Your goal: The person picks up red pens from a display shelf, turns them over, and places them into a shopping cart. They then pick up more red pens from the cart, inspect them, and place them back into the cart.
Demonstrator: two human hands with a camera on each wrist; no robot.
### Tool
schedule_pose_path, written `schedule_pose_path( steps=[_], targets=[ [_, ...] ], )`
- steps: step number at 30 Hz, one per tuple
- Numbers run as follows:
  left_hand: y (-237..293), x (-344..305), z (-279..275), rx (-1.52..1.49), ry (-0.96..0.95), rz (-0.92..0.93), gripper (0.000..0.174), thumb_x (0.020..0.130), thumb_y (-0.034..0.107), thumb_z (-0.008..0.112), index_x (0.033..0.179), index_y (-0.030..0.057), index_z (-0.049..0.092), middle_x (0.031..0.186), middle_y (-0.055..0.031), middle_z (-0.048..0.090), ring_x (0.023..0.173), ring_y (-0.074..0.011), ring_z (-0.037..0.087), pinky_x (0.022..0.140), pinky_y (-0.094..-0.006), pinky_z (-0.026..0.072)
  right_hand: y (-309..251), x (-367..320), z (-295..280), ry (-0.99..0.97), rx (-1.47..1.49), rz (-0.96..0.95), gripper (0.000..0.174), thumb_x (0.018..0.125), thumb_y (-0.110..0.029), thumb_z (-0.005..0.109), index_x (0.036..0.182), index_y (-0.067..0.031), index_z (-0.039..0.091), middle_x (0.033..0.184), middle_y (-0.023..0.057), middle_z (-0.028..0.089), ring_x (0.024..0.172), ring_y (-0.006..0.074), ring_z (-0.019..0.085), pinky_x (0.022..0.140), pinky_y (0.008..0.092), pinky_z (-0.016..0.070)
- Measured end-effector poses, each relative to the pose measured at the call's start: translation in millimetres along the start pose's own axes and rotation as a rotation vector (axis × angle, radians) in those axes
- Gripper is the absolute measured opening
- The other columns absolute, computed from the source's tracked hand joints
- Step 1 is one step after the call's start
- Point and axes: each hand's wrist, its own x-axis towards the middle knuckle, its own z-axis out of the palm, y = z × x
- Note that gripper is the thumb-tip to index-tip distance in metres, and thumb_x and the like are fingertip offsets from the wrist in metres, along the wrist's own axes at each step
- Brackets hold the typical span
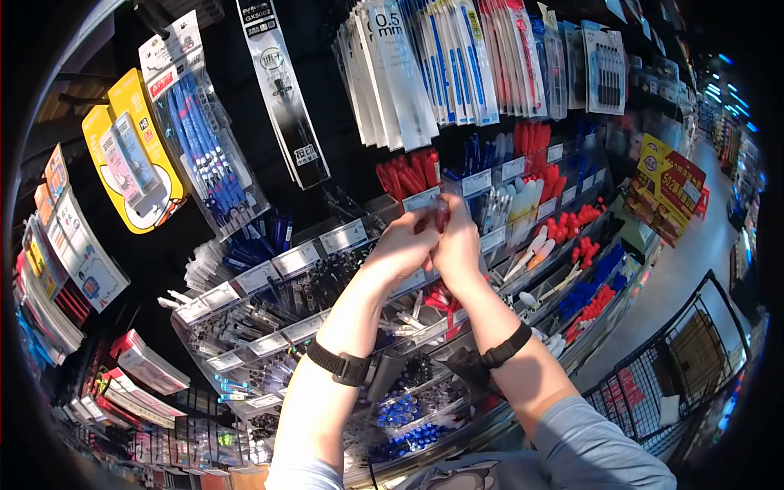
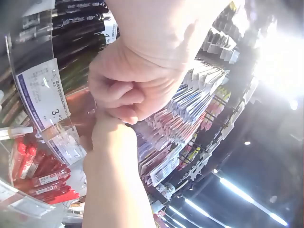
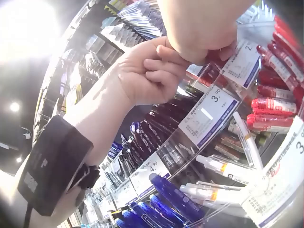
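My two hands meet in front of the pen rack. My left hand [image 1: 406, 247], also large at the top of the left wrist view, has its fingers curled, with thumb and fingertips at a small reddish thing [image 1: 442, 216]. From the other side, my right hand [image 1: 457, 245] pinches the same reddish thing. Fingers cover most of it, and I cannot tell its kind. Price labels [image 3: 209, 116] and red pens [image 3: 273, 114] lie close around the hands. Below them in the right wrist view are blue pens [image 3: 175, 197] and white pens [image 3: 228, 171].
Tiered clear bins hold many pens, with a label strip [image 1: 296, 259] along their front. Packaged pens [image 1: 388, 73] hang above, and a yellow card pack [image 1: 133, 151] hangs at left. A red and yellow sign [image 1: 665, 188] juts out at right, above a black wire basket [image 1: 670, 367].
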Motion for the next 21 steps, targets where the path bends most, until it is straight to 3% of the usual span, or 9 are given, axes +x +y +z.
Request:
schedule_pose_path(
  steps=[3, 4, 14, 21],
  targets=[
    [-4, -1, -5, 0.019, -0.075, -0.05, 0.04, 0.083, 0.016, 0.051, 0.119, -0.0009, 0.052, 0.07, -0.0045, 0.057, 0.048, -0.009, 0.05, 0.041, -0.0235, 0.035, 6, 4, 1, -0.02, 0.047, 0.009, 0.036, 0.074, -0.009, 0.06, 0.109, -0.0029, 0.054, 0.101, 0.0196, 0.06, 0.092, 0.0378, 0.059, 0.077, 0.0419, 0.047],
    [-4, -3, -3, 0.019, -0.065, -0.063, 0.053, 0.077, 0.01, 0.045, 0.13, 0.0033, 0.045, 0.065, -0.0003, 0.053, 0.049, -0.0047, 0.05, 0.036, -0.0187, 0.028, 5, 5, 0, -0.026, 0.038, 0.042, 0.036, 0.073, -0.009, 0.061, 0.108, -0.0032, 0.055, 0.101, 0.0196, 0.06, 0.092, 0.0373, 0.059, 0.078, 0.0416, 0.047],
    [-11, -7, -7, 0.023, -0.056, -0.008, 0.052, 0.077, 0.011, 0.045, 0.129, 0.0022, 0.045, 0.066, -0.0012, 0.055, 0.05, -0.0055, 0.051, 0.037, -0.0194, 0.0299, 0, 9, 0, -0.004, -0.047, 0.03, 0.038, 0.071, -0.017, 0.064, 0.107, -0.0072, 0.056, 0.092, 0.0189, 0.064, 0.087, 0.0365, 0.062, 0.075, 0.0423, 0.0484],
    [-4, -31, -19, 0.087, 0.055, -0.071, 0.055, 0.078, 0.012, 0.046, 0.131, 0.0008, 0.041, 0.06, -0.0038, 0.055, 0.046, -0.0051, 0.043, 0.039, -0.0202, 0.0288, -1, 27, -9, 0.037, 0.014, -0.081, 0.03, 0.072, -0.015, 0.064, 0.101, -0.0066, 0.057, 0.083, 0.0198, 0.065, 0.083, 0.0371, 0.063, 0.073, 0.0414, 0.0491]
  ],
)
